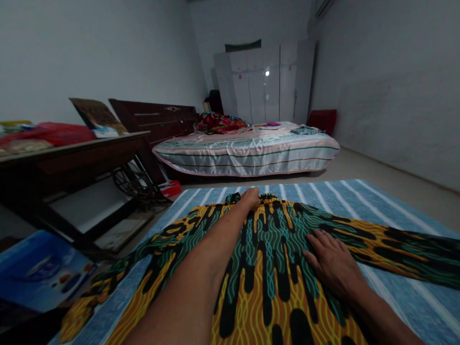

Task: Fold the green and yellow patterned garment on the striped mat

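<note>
A long-sleeved shirt [269, 239], patterned in black, orange and teal with wavy lines, lies spread on a blue-and-white striped sheet [402, 215]. Its collar is at the far end, and one sleeve stretches out to the right while the other runs down to the lower left. My left hand [250, 197] reaches to the collar with its fingers curled closed on the fabric; the fingertips are hidden. Flat on the shirt's right side, near the base of the right sleeve, rests my right hand [328, 258], fingers extended and holding nothing.
Beyond the sheet stands a bed [244, 160] with a striped satin cover and a red floral quilt [223, 123]. To the left are a dark table [72, 153] carrying a red bag [57, 136] and a blue box [39, 270]. A wardrobe [255, 86] stands at the back.
</note>
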The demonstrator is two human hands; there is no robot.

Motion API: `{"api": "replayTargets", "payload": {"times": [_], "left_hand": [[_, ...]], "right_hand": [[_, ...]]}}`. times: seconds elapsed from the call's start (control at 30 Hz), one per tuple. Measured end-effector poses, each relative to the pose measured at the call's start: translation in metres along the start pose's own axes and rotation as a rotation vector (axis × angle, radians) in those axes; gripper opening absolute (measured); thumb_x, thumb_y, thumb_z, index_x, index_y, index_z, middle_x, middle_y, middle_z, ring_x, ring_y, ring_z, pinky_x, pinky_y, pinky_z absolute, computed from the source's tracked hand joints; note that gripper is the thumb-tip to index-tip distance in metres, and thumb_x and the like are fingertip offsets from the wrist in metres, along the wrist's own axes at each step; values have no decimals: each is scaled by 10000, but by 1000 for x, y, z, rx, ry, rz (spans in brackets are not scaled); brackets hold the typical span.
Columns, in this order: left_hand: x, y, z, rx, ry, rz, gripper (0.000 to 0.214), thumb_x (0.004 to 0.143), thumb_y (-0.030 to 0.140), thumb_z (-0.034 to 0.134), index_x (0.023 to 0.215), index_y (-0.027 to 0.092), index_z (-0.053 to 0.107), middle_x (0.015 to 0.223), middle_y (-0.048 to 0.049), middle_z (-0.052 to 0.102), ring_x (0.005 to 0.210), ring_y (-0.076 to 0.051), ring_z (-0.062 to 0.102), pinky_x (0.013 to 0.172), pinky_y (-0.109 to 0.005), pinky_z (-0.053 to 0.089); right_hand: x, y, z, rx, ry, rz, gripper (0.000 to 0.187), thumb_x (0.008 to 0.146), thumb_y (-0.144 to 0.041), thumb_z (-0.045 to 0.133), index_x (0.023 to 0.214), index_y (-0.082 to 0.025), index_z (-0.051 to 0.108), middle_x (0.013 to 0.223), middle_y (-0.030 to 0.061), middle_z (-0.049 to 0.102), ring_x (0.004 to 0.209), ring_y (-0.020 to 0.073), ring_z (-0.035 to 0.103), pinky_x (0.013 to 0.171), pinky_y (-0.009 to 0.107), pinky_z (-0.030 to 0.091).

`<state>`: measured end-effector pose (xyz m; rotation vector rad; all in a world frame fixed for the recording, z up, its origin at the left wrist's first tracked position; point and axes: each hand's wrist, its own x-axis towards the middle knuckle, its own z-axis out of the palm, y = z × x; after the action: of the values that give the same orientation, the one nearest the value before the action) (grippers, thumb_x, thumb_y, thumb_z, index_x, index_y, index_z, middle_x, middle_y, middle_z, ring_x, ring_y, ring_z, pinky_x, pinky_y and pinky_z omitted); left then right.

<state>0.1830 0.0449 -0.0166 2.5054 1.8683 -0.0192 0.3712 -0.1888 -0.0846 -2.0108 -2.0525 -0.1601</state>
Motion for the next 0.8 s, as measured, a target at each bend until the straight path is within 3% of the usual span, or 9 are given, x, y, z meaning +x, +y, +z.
{"api": "replayTargets", "payload": {"times": [0.13, 0.27, 0.6, 0.8], "left_hand": [[1, 2, 1, 18, -5, -9, 408, 580, 90, 696, 971, 207, 702, 1037, -102, 697, 1031, -251, 624, 816, -254, 489], [1, 5, -1, 19, 56, -32, 249, 687, 130, 627, 908, 191, 725, 1007, -131, 700, 1015, -267, 631, 803, -286, 497], [12, 7, -5, -27, 155, -71, 243, 763, 129, 538, 928, 155, 715, 979, -130, 699, 966, -231, 638, 765, -246, 478], [10, 8, 5, -73, 162, 60, 262, 742, 77, 527, 933, 154, 689, 987, -97, 681, 970, -207, 614, 808, -242, 459]], "right_hand": [[0, -1, -1, 13, 25, -3, 465, 902, -438, 383, 1245, -178, 557, 1347, 130, 498, 1278, 297, 401, 1030, 463, 300], [0, -2, -2, 18, 32, -13, 460, 902, -429, 389, 1246, -173, 557, 1345, 132, 499, 1267, 294, 412, 1022, 458, 307], [2, -1, -2, 13, 36, -22, 454, 902, -435, 388, 1228, -175, 567, 1334, 128, 509, 1251, 297, 427, 1012, 450, 319], [2, -1, -6, 9, 29, -15, 449, 902, -435, 386, 1224, -182, 568, 1340, 123, 504, 1251, 298, 427, 1011, 445, 319]]}}
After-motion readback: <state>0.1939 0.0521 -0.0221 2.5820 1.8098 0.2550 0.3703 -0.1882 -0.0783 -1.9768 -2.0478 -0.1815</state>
